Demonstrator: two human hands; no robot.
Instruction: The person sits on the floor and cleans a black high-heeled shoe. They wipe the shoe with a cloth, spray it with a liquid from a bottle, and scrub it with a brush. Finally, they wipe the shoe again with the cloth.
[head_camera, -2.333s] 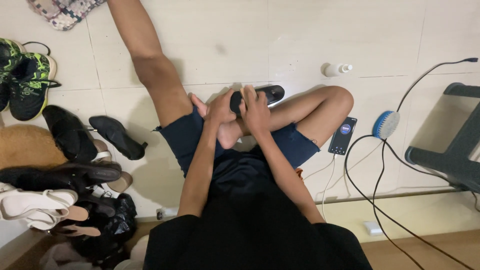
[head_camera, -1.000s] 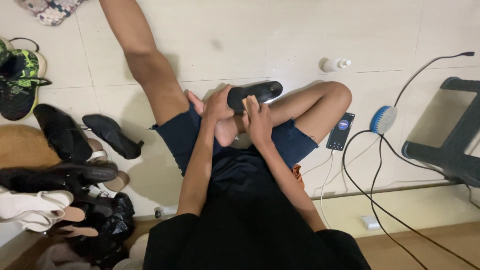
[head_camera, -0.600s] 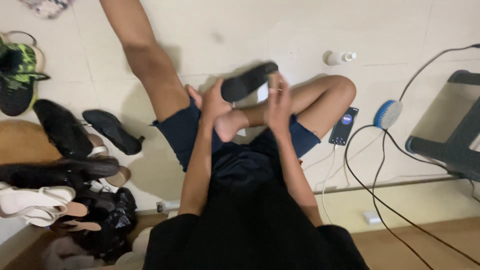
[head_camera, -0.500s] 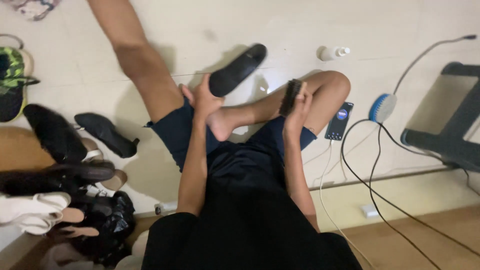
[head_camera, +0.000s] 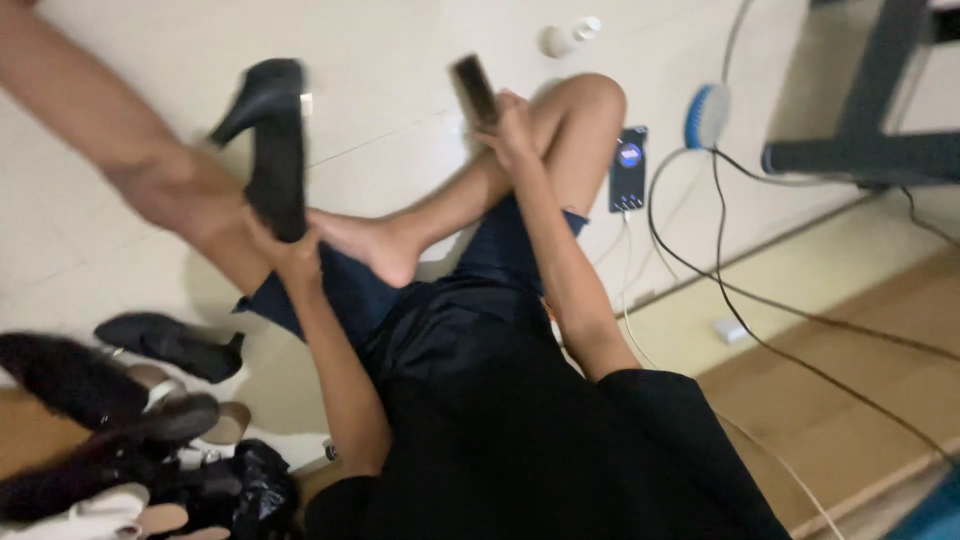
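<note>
Black high-heeled shoe (head_camera: 268, 140) up in the air, held by the left hand (head_camera: 285, 250), which is wrapped around its toe end with fingers closed on it, and the shoe's long axis runs almost straight up from that grip, away from the body, with the heel block at the far top end kicking out to the left. Starting close in: dark shirt and shorts fill the bottom of the view, the left forearm rises from there to the shoe, and a bare foot (head_camera: 375, 245) lies just beside the gripping hand, near enough that I cannot tell whether they touch. Out to the right, the right hand (head_camera: 510, 125) rests against the bent knee (head_camera: 590, 105) and pinches the lower end of a small dark flat object (head_camera: 473, 88) (a brush or a strip, too blurred to call), tilted up and to the left. So the two held things sit well apart, the shoe to the left of that object, with pale floor between them. Further right lie a phone (head_camera: 628, 168), a blue-and-white brush (head_camera: 707, 115) and dark cables (head_camera: 720, 290). Low left, a pile of shoes (head_camera: 120, 420) is cut off at the edge. Motion smear hides the shoe's finer details.
</note>
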